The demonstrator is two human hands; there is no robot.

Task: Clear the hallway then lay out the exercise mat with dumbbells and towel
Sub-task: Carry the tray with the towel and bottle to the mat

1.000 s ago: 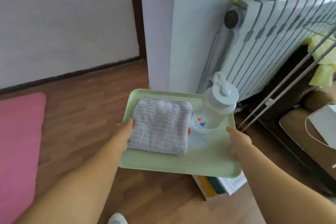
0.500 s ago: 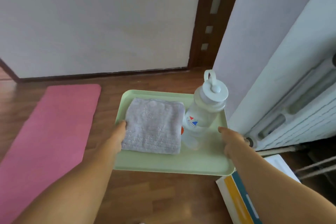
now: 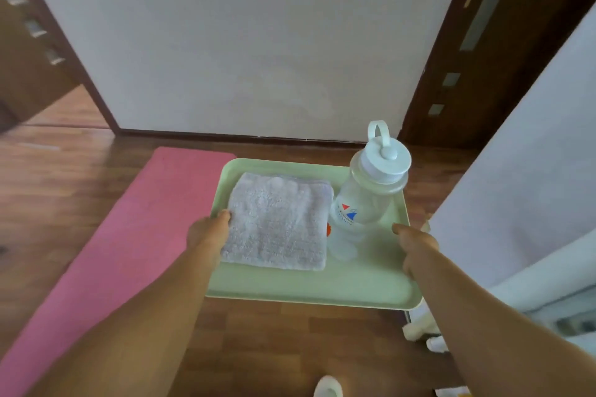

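Note:
I carry a pale green tray [image 3: 309,290] in the air above the wooden floor. My left hand [image 3: 208,232] grips its left edge, thumb on top beside a folded grey towel [image 3: 279,222] lying on the tray's left half. My right hand [image 3: 416,245] grips the right edge. A clear water bottle [image 3: 361,206] with a white looped cap stands upright on the tray's right half, touching the towel. A pink exercise mat [image 3: 135,235] lies unrolled on the floor to the left, partly under the tray. No dumbbells are in view.
A white wall [image 3: 242,42] stands straight ahead with a dark baseboard. A dark wooden door [image 3: 483,42] is at the right, another doorway at far left. A white wall corner and radiator edge [image 3: 532,284] crowd the right side. My foot [image 3: 325,387] shows at the bottom.
My view has swung left, away from the radiator and toward the far wall. The pink mat has come toward the middle of the view. Both hands keep the same hold on the tray.

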